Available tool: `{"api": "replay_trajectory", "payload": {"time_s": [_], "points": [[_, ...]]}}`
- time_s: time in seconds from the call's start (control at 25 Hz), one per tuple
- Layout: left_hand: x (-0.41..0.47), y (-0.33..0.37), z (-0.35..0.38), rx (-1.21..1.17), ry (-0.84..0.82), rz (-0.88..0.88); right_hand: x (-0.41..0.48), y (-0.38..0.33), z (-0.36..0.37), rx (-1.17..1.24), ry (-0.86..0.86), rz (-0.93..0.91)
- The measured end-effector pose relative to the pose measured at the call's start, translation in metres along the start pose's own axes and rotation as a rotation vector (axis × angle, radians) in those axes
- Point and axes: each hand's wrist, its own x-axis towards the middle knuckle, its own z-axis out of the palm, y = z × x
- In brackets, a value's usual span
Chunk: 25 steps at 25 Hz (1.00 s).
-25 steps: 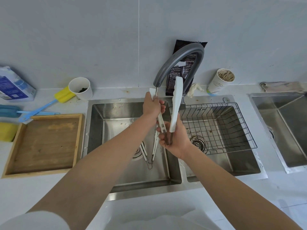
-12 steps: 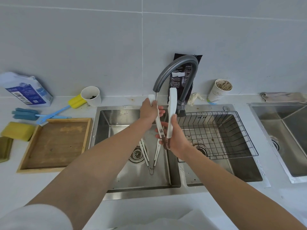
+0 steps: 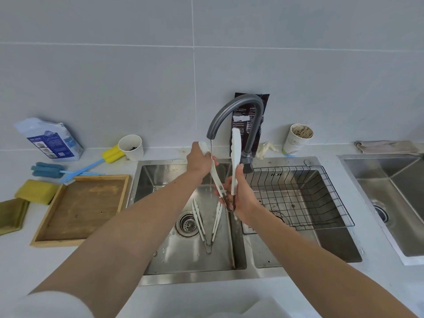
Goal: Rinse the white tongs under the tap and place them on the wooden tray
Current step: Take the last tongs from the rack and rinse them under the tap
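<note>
1. Steel sink [image 3: 183, 278] below a grey tiled wall: tongs [image 3: 235, 152] held above it, hinge down, arms spread upward in a V under the tap [image 3: 231, 106].
2. Left hand [image 3: 199, 161] grips one arm near its tip; right hand [image 3: 238, 198] clasps the hinge end.
3. Both forearms reach forward.
4. Tray [image 3: 80, 207] lies on the table [image 3: 18, 260], left of the sink.

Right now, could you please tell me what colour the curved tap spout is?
Dark grey; the tap spout shows best in the head view.
</note>
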Motion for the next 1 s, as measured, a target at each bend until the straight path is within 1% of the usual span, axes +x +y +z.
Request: {"api": "replay_trajectory", "payload": {"time_s": [0.12, 0.24, 0.52, 0.72, 0.84, 0.92, 1.0], "points": [[-0.001, 0.004, 0.004, 0.075, 0.042, 0.037, -0.003, 0.003, -0.003, -0.099, 0.000, -0.043], [0.001, 0.007, 0.010, 0.120, 0.063, 0.060, -0.009, 0.004, -0.004, -0.033, 0.035, -0.027], [-0.004, 0.008, 0.024, -0.018, -0.057, 0.006, -0.012, -0.003, -0.006, 0.103, 0.091, -0.020], [-0.002, 0.007, 0.021, 0.001, 0.013, 0.015, -0.018, 0.005, -0.006, 0.087, 0.029, 0.004], [-0.001, 0.010, 0.023, -0.064, 0.040, -0.027, -0.019, 0.006, -0.006, 0.090, 0.030, -0.005], [-0.004, 0.011, 0.027, -0.165, -0.008, -0.040, -0.018, 0.001, -0.007, 0.099, 0.061, -0.015], [-0.008, 0.008, 0.033, -0.213, -0.071, -0.051, -0.016, -0.006, -0.010, 0.137, 0.085, -0.029]]}}
